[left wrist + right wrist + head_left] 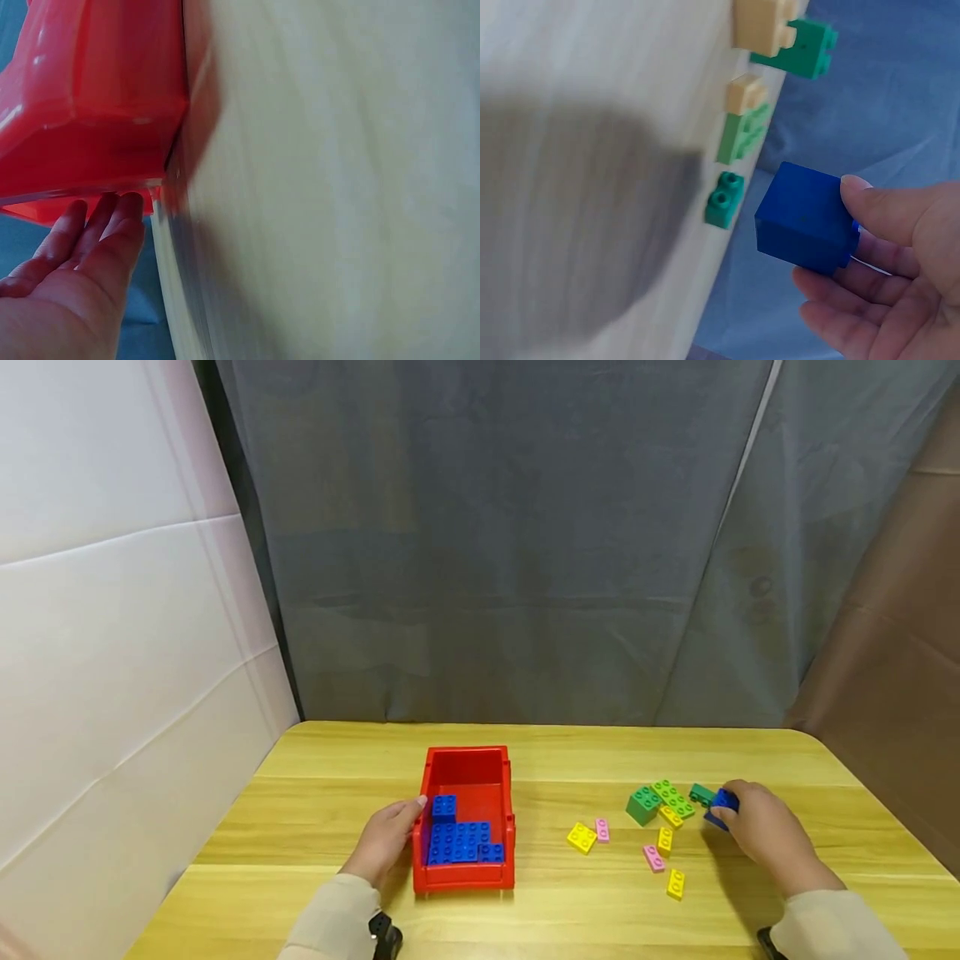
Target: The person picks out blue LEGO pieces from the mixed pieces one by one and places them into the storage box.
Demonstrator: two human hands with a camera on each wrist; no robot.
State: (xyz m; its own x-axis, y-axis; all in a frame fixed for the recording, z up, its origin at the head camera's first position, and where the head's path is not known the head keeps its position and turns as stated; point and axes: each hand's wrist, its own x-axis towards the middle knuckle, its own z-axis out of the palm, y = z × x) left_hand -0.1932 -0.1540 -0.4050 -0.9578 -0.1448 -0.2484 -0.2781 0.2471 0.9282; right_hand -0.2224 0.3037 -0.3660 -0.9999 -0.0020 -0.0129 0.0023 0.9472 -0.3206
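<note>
My left hand [386, 839] is at the left side of a red plastic bin [464, 878], its fingertips touching the side near the rim. The left wrist view shows these fingers [109, 259] fairly straight; the thumb is not clear there. Several blue building blocks [453, 839] lie in the near part of the bin. At the right, my right hand [768, 835] pinches a blue building block [802, 214] between thumb and fingers. The right wrist view shows this block held above the table, studs toward the palm. Beside it lies a small dark green block [701, 794].
Left of my right hand lie a green block [643, 806], a light green block [673, 798], several yellow blocks [581, 837] and two pink blocks [653, 858]. The wooden table [555, 918] ends at a grey cloth [487, 568] behind.
</note>
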